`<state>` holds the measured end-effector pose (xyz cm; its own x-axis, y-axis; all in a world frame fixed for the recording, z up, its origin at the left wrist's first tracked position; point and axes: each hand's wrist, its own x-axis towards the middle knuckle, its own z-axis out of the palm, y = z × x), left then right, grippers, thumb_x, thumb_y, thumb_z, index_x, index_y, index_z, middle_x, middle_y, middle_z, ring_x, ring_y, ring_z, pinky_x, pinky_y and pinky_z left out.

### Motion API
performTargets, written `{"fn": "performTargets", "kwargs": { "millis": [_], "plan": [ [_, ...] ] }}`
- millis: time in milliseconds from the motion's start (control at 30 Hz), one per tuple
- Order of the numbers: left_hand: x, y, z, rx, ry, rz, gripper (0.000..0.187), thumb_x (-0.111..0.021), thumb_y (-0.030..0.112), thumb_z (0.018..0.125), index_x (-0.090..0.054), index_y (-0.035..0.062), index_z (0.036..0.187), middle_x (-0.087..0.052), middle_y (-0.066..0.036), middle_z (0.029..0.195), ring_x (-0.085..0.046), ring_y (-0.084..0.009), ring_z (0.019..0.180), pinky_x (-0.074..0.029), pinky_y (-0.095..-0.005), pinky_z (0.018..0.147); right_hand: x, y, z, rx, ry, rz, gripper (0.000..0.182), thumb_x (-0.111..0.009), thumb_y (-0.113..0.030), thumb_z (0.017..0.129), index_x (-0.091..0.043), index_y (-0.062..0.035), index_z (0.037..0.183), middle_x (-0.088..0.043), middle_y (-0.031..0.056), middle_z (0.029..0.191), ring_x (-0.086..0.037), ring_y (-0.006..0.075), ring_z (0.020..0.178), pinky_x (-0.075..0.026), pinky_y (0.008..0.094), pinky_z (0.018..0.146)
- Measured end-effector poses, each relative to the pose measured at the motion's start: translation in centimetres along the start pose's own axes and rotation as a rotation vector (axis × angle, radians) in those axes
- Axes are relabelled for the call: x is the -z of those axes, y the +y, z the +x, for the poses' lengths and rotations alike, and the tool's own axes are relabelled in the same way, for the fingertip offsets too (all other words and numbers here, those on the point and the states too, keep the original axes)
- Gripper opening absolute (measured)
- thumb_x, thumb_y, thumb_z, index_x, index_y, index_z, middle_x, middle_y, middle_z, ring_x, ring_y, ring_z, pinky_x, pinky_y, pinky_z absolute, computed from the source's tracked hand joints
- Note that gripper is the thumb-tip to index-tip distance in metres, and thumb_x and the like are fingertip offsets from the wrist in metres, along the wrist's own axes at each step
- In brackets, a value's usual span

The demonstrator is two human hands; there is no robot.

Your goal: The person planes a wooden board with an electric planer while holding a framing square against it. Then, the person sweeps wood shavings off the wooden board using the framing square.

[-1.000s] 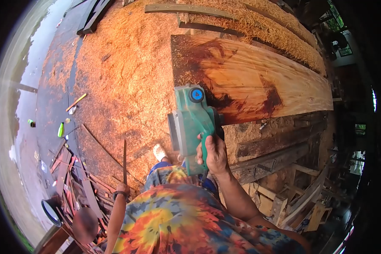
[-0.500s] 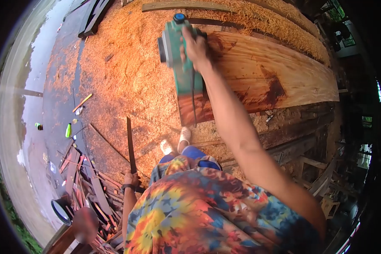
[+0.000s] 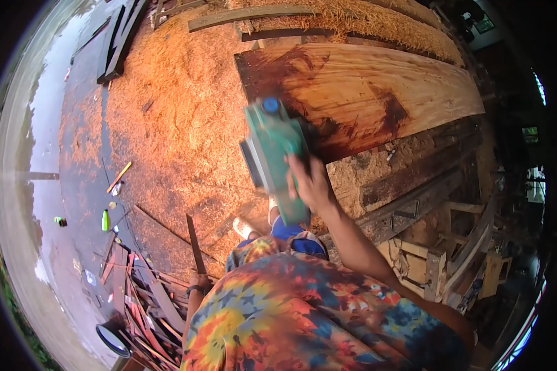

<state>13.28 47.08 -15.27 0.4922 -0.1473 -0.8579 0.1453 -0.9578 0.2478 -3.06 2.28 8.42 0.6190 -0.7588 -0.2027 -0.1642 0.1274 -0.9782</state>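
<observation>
My right hand is wrapped round the handle of a green electric planer with a blue knob at its front. The planer is slightly blurred and overlaps the near left corner of a wide wooden board. Dark reddish stains cover the board's left end and a patch near its middle. Low at my left side, my left hand is closed on a long, thin dark strip, which points forward over the shavings. A dark band circles that wrist.
Orange wood shavings spread over the ground. Scrap wood strips are piled at the lower left, near a green bottle. Long beams lie beyond the board, and timber framing stands at the right.
My right hand has drawn the planer back toward my body, uncovering the board's far left corner. My left hand keeps its hold on the dark strip. The view has shifted slightly.
</observation>
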Motion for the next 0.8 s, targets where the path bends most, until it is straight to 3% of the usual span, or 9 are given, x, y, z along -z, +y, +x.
{"fn": "performTargets", "kwargs": {
  "millis": [67, 133, 367, 467, 800],
  "plan": [
    [-2.0, -10.0, 9.5, 0.192, -0.093, -0.125, 0.023, -0.054, 0.010, 0.095, -0.070, -0.0061, 0.097, -0.073, -0.020, 0.078, -0.075, -0.0289, 0.073, -0.060, -0.0441, 0.061, 0.3, 2.2, -5.0, 0.007, -0.015, 0.001, 0.038, -0.045, -0.036, 0.109, -0.053, 0.0016, 0.111, -0.049, 0.0026, 0.059, -0.046, 0.0099, 0.045, -0.041, 0.0265, 0.046],
    [-0.9, -11.2, 10.4, 0.161, -0.081, -0.029, 0.023, -0.055, 0.012, 0.095, -0.070, -0.0057, 0.096, -0.073, -0.020, 0.078, -0.075, -0.0292, 0.073, -0.060, -0.0442, 0.061, -0.2, 2.9, -8.6, -0.030, 0.028, 0.096, 0.035, -0.048, -0.034, 0.108, -0.054, 0.0007, 0.111, -0.049, 0.0024, 0.062, -0.046, 0.0095, 0.046, -0.039, 0.0261, 0.045],
    [4.5, -3.7, 6.3, -0.101, -0.022, 0.467, 0.018, -0.060, 0.013, 0.093, -0.065, -0.0036, 0.096, -0.074, -0.018, 0.077, -0.075, -0.0285, 0.067, -0.061, -0.0422, 0.056, -0.6, 2.7, -7.1, -0.003, 0.050, 0.166, 0.035, -0.050, -0.032, 0.108, -0.055, 0.0023, 0.110, -0.050, 0.0033, 0.067, -0.047, 0.0088, 0.048, -0.037, 0.0256, 0.043],
    [5.1, -0.3, 5.0, -0.032, -0.011, 0.254, 0.016, -0.060, 0.012, 0.092, -0.061, -0.0026, 0.099, -0.073, -0.017, 0.076, -0.074, -0.0289, 0.063, -0.061, -0.0414, 0.053, -0.7, 1.1, -3.3, 0.018, 0.059, 0.072, 0.048, -0.050, -0.048, 0.105, -0.053, 0.0000, 0.110, -0.046, 0.0020, 0.058, -0.044, 0.0100, 0.045, -0.040, 0.0265, 0.045],
    [1.7, 3.9, 5.2, -0.033, 0.015, -0.222, 0.021, -0.051, 0.003, 0.093, -0.054, -0.0011, 0.114, -0.070, -0.017, 0.076, -0.072, -0.0293, 0.059, -0.059, -0.0417, 0.048, -1.3, -2.3, 12.0, 0.026, 0.107, 0.043, 0.049, -0.056, -0.050, 0.101, -0.058, -0.0019, 0.096, -0.048, 0.0015, 0.055, -0.045, 0.0106, 0.042, -0.038, 0.0281, 0.041]
  ]
}}
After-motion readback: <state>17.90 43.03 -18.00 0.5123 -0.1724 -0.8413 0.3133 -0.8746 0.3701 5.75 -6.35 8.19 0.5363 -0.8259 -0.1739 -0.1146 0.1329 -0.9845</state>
